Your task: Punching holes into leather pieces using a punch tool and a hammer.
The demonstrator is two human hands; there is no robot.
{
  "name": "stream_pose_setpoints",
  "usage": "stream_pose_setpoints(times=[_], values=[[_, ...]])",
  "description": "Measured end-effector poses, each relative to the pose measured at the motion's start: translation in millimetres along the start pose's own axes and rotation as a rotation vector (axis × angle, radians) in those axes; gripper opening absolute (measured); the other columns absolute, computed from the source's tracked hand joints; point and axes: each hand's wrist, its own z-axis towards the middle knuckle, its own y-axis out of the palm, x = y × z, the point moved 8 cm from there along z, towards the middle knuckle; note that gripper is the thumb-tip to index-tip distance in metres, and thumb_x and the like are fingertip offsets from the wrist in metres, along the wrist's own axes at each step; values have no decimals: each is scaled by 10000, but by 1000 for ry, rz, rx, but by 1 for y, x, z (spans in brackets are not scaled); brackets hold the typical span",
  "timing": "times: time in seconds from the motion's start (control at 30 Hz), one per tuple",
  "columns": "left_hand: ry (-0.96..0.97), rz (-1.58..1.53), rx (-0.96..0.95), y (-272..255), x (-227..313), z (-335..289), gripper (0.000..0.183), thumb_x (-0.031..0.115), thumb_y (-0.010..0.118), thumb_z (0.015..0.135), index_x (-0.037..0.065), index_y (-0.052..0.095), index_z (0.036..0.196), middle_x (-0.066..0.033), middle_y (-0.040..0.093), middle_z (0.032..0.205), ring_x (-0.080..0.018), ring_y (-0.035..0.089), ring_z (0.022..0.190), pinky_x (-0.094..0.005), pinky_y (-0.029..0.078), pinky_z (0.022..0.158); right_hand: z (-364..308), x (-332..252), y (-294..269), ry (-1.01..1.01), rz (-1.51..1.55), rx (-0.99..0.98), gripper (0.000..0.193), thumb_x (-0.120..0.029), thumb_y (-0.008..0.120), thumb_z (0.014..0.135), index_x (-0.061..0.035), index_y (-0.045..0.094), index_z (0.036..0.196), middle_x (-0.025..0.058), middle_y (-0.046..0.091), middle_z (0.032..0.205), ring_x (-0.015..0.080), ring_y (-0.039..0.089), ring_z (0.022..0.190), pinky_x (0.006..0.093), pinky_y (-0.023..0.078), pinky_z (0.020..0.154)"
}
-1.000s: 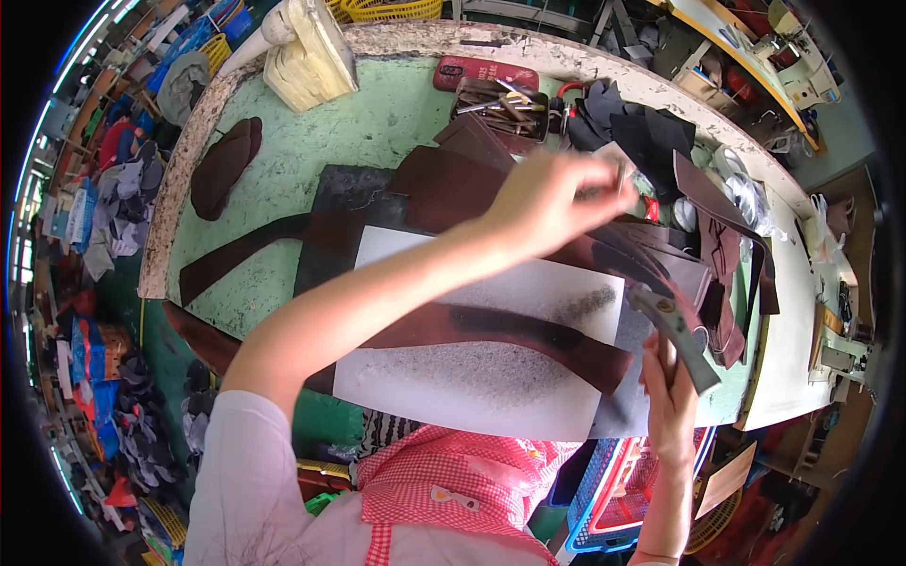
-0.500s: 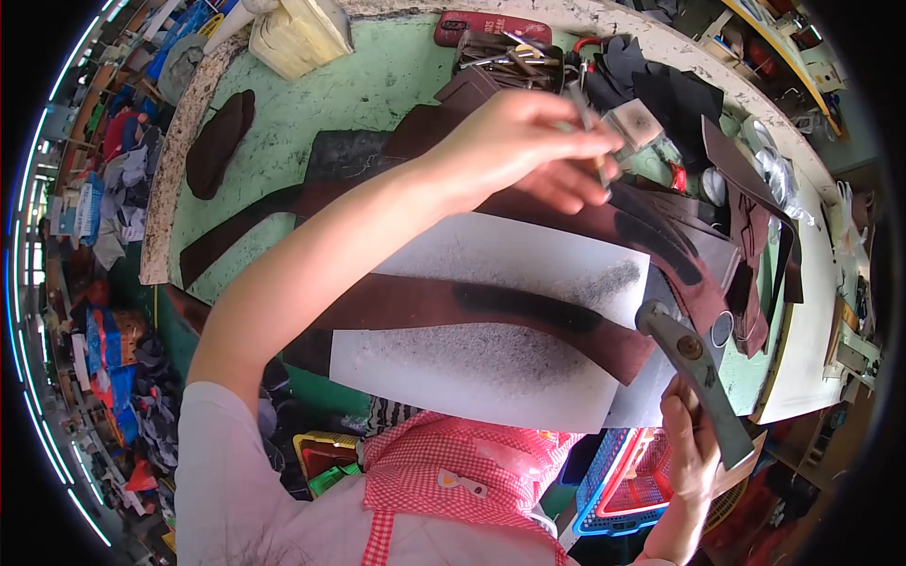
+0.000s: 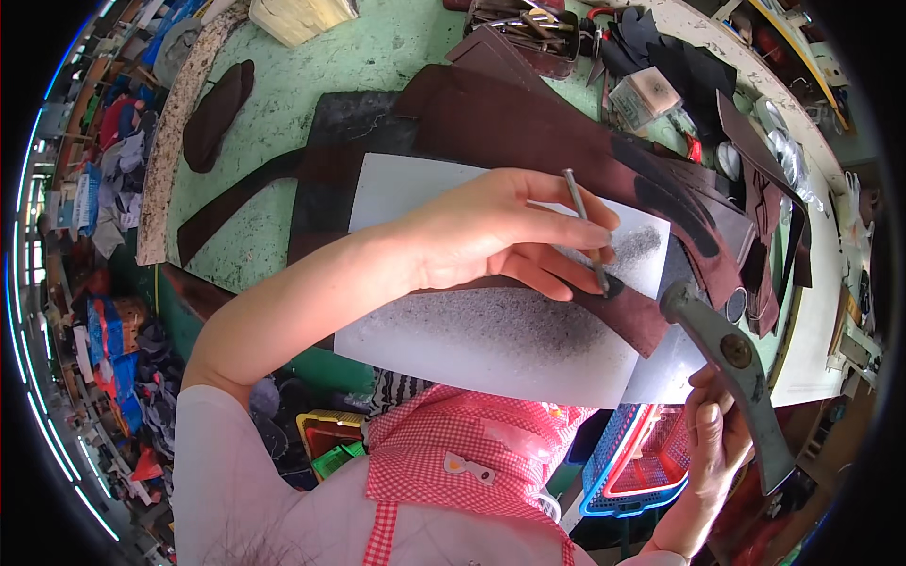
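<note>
My left hand point(image 3: 472, 231) is closed round a thin metal punch point(image 3: 578, 203), held tilted. Its lower tip is at the dark patch on a curved brown leather strip point(image 3: 634, 319); whether it touches I cannot tell. That strip lies across a white sheet point(image 3: 491, 363) sprinkled with dark specks, and my hand and forearm hide much of it. At the right, my right hand point(image 3: 713, 439) grips a hammer, its grey metal head point(image 3: 736, 354) raised near the table's front edge. The hammer's handle is mostly hidden by my fingers.
More brown leather pieces point(image 3: 519, 123) lie behind the sheet. Farther back are a tool box point(image 3: 543, 42), a clear box point(image 3: 645, 97) and black pieces point(image 3: 651, 47). A dark board point(image 3: 344, 127) lies at the left, and a blue basket point(image 3: 618, 467) is below the table edge.
My left hand has come nearer with the punch, from beside the clear box to the strip's dark patch. The hammer has shifted slightly right. The whole view has shifted a little.
</note>
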Motion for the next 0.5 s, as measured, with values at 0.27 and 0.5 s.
stream_pose_setpoints(times=[0.27,0.5], values=[[181,423,-15,17,-1,13,200,100,668,891,-1,631,1061,-74,681,972,-117,669,856,-242,562,753,2,1,4,50,-79,15,458,-441,667,868,7,618,952,52,634,735,103,571,637,254,437,590],[291,652,22,22,-16,21,131,13,654,882,-23,650,1008,-35,688,936,-59,626,862,-222,525,813,2,1,5,-27,-144,-2,440,-444,670,865,-18,600,945,36,619,684,92,544,576,250,423,541]])
